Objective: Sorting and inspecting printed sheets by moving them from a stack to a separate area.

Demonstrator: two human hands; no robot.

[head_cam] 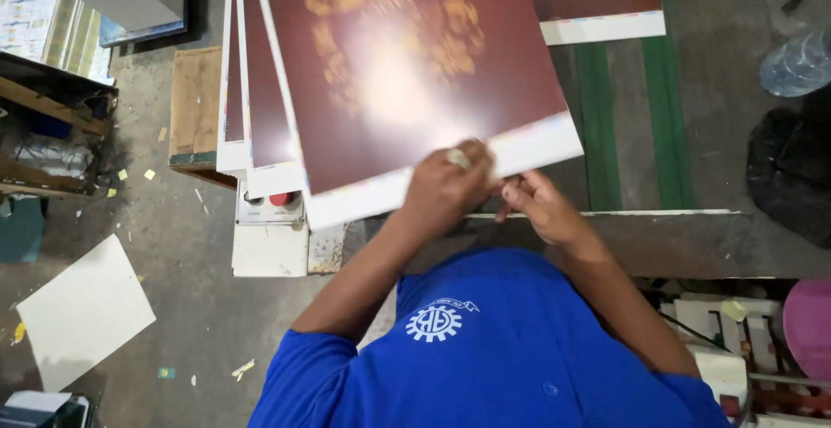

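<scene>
Left hand (446, 187) grips the white lower margin of the top maroon printed sheet (407, 73), fingers curled over its edge, a ring showing. Just to its right, the right hand (538, 207) pinches the same margin from beneath. The sheet tilts up over the fanned stack (251, 134). Held only along one edge, the glossy sheet could buckle or crease, or slide askew.

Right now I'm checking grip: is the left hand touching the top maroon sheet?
Touching. The head view shows the left hand lying on the white bottom edge of the top maroon sheet, fingers over it, no gap between them.
</scene>
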